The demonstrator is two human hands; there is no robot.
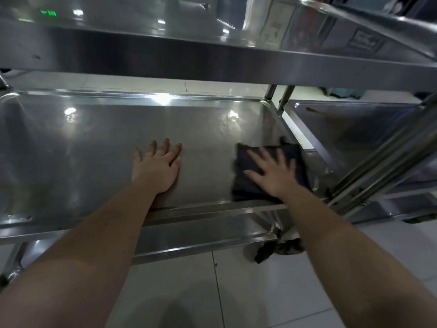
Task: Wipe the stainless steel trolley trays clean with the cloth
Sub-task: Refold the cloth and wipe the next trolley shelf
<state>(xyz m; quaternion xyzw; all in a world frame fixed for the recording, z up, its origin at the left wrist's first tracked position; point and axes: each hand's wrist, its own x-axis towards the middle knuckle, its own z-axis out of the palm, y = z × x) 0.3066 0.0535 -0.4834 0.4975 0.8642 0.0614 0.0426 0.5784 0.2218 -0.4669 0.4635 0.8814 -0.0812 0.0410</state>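
1 dark rag, tile flr.

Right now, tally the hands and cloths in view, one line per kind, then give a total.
Hands: 2, the left hand flat on the middle tray, the right hand flat on a cloth.
Dark cloths: 2, the folded dark cloth under the right hand, and a crumpled dark rag hanging at the trolley's lower corner.
Total: 4

So your steel tray has the dark cloth lying flat by its right end. Your left hand rests palm-down mid-tray, near it.
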